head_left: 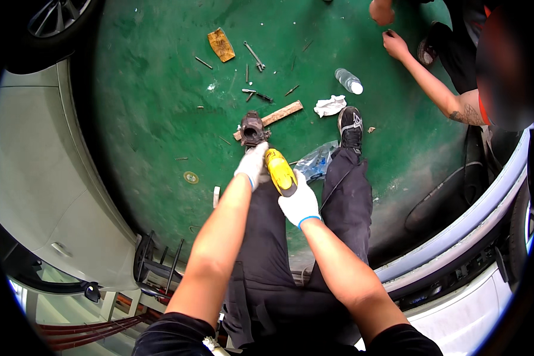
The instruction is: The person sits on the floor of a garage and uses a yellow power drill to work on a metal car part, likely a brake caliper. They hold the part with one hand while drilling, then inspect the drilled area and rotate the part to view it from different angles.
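Note:
In my gloved right hand [299,200] is a yellow power tool [280,171], shaped like a drill, with fingers closed round its rear. A thin dark cord runs down from it. My gloved left hand [253,165] is at the tool's front end, against the near side of a rusty cast metal part [252,129] with a round bore. Its fingers look closed, but what they grip is hidden. The metal part rests by the left end of a wooden strip [282,113] on the floor. The tool's tip cannot be seen.
Spanners [254,55], several rods and a brown stained piece [221,45] lie ahead on the green floor [160,89]. A plastic bottle [349,81], white cloth [330,105] and plastic bag [316,159] are to the right. Another person's hand [394,45] is at upper right. Cars flank both sides.

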`<state>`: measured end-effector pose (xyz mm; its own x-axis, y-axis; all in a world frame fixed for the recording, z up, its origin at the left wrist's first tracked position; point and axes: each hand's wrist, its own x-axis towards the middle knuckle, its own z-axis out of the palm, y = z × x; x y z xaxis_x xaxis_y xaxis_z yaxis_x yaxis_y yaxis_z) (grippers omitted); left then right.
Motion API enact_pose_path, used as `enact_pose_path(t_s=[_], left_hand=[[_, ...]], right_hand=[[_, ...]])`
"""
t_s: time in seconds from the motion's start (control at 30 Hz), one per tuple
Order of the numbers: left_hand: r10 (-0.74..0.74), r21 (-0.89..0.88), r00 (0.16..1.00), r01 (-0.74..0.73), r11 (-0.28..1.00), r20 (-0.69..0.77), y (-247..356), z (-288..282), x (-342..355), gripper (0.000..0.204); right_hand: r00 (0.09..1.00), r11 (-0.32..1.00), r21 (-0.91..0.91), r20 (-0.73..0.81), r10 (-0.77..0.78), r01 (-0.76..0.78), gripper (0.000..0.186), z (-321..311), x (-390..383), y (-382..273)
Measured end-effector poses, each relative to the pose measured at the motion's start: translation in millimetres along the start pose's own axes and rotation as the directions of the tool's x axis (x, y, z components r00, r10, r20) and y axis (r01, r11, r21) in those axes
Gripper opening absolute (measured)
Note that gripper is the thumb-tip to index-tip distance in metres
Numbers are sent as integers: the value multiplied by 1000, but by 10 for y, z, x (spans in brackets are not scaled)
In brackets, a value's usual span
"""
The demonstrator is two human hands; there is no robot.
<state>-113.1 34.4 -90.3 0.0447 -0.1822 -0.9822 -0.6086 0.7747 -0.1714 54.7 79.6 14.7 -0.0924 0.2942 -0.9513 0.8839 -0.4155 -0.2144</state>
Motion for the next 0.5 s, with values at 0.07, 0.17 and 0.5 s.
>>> enact_pose_path(t_s=[0.07,0.17,0.5], left_hand=[[-30,-282,990,70,957,141,-258,141,-178,57],[53,-595,974,90,799,220,-545,246,-184,47],[108,-614,976,32,788,189,-654,267,-170,43]], right_hand=[[1000,1000,3,21,-1,1,77,-25,6,-21],[999,1000,19,31,-8,8,77,-12,0,-38],[999,999,46,28,-20,18,75,36,30,45]])
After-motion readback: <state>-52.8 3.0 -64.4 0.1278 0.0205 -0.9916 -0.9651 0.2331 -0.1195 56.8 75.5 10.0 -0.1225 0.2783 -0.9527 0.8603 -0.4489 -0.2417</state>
